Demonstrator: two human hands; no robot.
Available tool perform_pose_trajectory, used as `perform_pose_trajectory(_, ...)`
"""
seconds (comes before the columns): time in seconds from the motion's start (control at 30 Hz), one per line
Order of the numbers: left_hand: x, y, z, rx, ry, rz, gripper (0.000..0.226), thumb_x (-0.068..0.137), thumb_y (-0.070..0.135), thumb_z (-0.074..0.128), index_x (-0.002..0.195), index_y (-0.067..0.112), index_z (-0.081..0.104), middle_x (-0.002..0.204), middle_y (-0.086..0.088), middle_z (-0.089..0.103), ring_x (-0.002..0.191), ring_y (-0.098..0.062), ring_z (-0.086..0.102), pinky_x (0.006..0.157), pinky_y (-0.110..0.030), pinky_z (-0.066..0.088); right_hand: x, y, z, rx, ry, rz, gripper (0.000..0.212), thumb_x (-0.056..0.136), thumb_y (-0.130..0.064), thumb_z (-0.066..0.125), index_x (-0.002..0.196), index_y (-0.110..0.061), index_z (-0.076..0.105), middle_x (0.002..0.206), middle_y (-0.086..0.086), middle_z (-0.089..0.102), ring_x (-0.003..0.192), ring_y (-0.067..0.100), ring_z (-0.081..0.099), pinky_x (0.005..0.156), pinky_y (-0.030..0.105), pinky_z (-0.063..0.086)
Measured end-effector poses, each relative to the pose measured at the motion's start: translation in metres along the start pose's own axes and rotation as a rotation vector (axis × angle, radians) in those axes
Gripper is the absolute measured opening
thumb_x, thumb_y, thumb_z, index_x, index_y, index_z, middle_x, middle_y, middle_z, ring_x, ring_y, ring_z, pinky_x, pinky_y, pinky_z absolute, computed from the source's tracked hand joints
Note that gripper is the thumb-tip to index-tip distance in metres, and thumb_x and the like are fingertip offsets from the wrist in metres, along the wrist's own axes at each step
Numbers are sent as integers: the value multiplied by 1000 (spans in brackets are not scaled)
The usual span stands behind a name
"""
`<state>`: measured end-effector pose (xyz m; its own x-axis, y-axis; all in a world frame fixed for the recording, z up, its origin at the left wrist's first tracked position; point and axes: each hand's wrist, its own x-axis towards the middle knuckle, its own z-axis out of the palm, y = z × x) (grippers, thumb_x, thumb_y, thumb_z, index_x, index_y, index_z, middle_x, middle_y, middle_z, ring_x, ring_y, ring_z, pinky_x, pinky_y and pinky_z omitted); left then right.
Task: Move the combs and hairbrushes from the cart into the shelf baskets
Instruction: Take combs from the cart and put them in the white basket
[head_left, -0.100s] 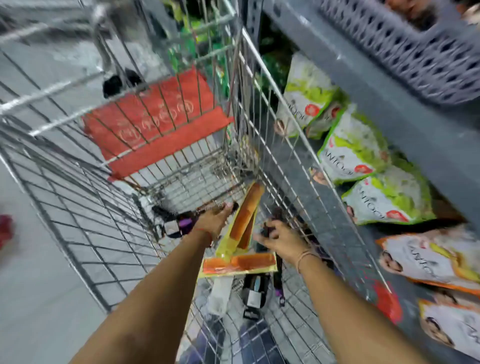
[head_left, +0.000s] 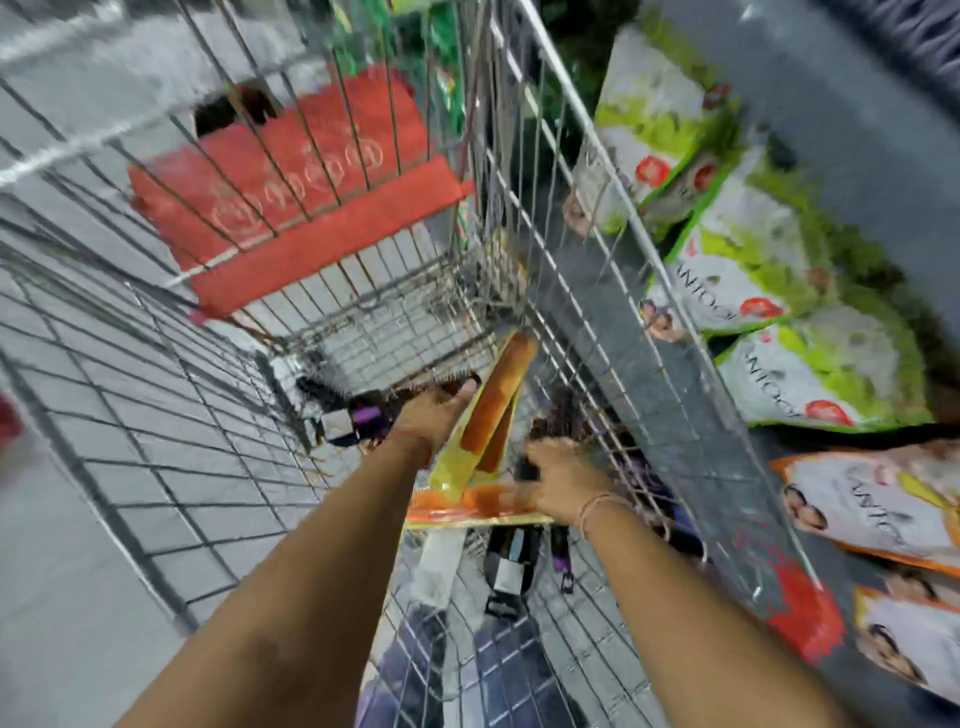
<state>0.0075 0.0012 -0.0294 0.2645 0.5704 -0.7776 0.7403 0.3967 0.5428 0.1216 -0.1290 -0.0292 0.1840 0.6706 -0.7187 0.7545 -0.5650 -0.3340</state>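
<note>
Both my arms reach down into the wire shopping cart (head_left: 156, 395). My left hand (head_left: 434, 415) lies on a dark hairbrush (head_left: 358, 418) with a purple label, fingers curled around it, right beside a yellow and orange comb pack (head_left: 488, 431). My right hand (head_left: 558, 480) grips a black hairbrush handle (head_left: 527, 470) at the right edge of that pack. More black brushes (head_left: 509, 566) with white tags lie on the cart floor below the pack. The frame is blurred, so the fingers' exact hold is unclear.
The cart's red child-seat flap (head_left: 291, 187) stands at the far end. A grey shelf (head_left: 857, 130) on the right holds green and white packets (head_left: 748, 270) and orange-edged packets (head_left: 883, 504). A grey lattice basket (head_left: 924, 26) shows at the top right corner.
Almost nothing differs; my right hand has shifted slightly on the black handle while my left hand stays on the dark brush.
</note>
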Motion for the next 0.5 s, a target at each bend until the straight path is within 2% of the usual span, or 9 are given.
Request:
perform_pose_trajectory(0.07, 9, -3, 9, 149, 21, -1, 64, 86, 52, 48, 113, -5, 62, 115, -29, 65, 107, -39, 61, 89, -38, 48, 4, -7, 15, -222, -14, -113, 47, 82, -42, 59, 120, -14, 53, 128, 7, 51, 122, 27, 41, 101, 40, 36)
perform_pose_trajectory(0.17, 19, -2, 23, 286, 70, 50, 45, 90, 35, 52, 122, 5, 58, 123, -20, 64, 115, -34, 59, 91, -34, 47, 16, -11, 41, -342, 17, -168, 41, 84, -27, 57, 122, -14, 53, 133, 7, 47, 128, 28, 33, 108, 41, 25)
perform_pose_trajectory(0.27, 30, -7, 38, 373, 123, 96, 40, 91, 20, 47, 127, 3, 50, 129, -22, 58, 121, -37, 54, 97, -40, 43, 26, -15, 38, -376, 17, -143, 33, 84, -17, 56, 117, -14, 57, 128, 7, 53, 125, 27, 38, 106, 39, 28)
perform_pose_trajectory(0.37, 29, -3, 36, 284, 125, 61, 41, 89, 22, 53, 126, 4, 54, 128, -20, 60, 120, -34, 56, 97, -35, 43, 28, -20, 4, -374, -135, -152, 31, 80, -15, 62, 111, -14, 62, 118, 10, 62, 116, 28, 52, 101, 38, 34)
perform_pose_trajectory(0.43, 31, -4, 23, 221, 111, 7, 42, 86, 19, 60, 125, 5, 58, 128, -17, 62, 120, -30, 57, 97, -32, 43, 34, -22, -20, -441, -212, -126, 32, 82, -12, 59, 113, -14, 62, 118, 10, 64, 116, 28, 54, 101, 37, 34)
perform_pose_trajectory(0.47, 31, -4, 14, 206, 83, -24, 41, 84, 15, 63, 124, 5, 59, 126, -16, 63, 119, -29, 58, 97, -32, 44, 36, -24, -32, -509, -174, -139, 32, 84, -11, 57, 115, -15, 62, 121, 9, 62, 119, 29, 52, 103, 38, 33)
perform_pose_trajectory(0.5, 32, -5, 6, 199, 69, -37, 39, 82, 11, 64, 121, 5, 61, 121, -16, 65, 118, -29, 59, 93, -32, 46, 40, -26, -42, -586, -64, -173, 31, 85, -11, 54, 115, -15, 62, 124, 10, 59, 122, 30, 48, 107, 42, 29)
